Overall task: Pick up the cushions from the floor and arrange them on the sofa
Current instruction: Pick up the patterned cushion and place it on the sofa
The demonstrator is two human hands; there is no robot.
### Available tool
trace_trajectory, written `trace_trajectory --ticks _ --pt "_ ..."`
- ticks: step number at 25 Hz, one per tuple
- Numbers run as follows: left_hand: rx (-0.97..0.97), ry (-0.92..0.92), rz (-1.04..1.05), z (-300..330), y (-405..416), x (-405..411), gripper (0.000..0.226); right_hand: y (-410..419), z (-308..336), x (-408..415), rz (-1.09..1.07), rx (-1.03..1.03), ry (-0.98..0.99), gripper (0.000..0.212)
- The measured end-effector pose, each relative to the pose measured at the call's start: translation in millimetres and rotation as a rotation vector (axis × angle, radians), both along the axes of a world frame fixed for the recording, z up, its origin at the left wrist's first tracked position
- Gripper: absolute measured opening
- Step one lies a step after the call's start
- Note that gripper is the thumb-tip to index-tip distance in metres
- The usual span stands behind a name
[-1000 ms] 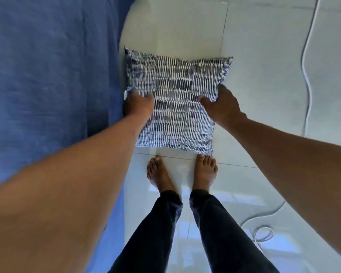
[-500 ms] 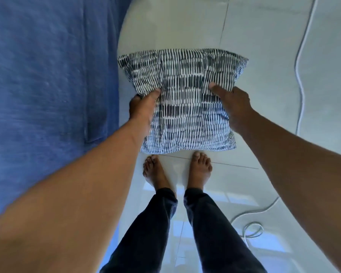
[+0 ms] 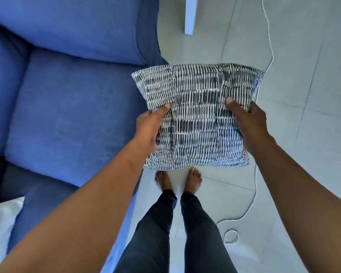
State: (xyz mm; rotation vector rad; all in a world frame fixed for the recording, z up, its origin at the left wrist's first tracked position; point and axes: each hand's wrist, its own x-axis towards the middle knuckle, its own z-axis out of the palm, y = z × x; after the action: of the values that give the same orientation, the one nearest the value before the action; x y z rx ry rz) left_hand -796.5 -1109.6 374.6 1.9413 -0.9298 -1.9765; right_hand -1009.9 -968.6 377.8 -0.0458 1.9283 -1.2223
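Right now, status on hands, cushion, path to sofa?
Left hand and right hand: grip shut on patterned cushion, held off the floor. Blue sofa to the left, seat bare. White cable on floor near feet.

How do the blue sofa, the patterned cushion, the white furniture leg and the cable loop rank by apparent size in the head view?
1. blue sofa
2. patterned cushion, though being held nearer the camera enlarges it
3. white furniture leg and cable loop: too alike to rank
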Motion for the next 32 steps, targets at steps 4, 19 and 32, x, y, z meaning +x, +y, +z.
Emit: trace_trajectory --ticks 4,19,32 --pt "-0.143 -0.019 0.047 94 -18 44 0.033 -26 85 32 0.07 -0.093 0.01 0.04" --pt "-0.335 0.077 0.654 164 -90 275 0.007 -248 170 194 0.553 -0.158 -0.155 0.023" --pt "-0.403 -0.005 0.966 168 -151 410 0.019 -436 173 345 1.108 -0.203 -0.16 0.04"
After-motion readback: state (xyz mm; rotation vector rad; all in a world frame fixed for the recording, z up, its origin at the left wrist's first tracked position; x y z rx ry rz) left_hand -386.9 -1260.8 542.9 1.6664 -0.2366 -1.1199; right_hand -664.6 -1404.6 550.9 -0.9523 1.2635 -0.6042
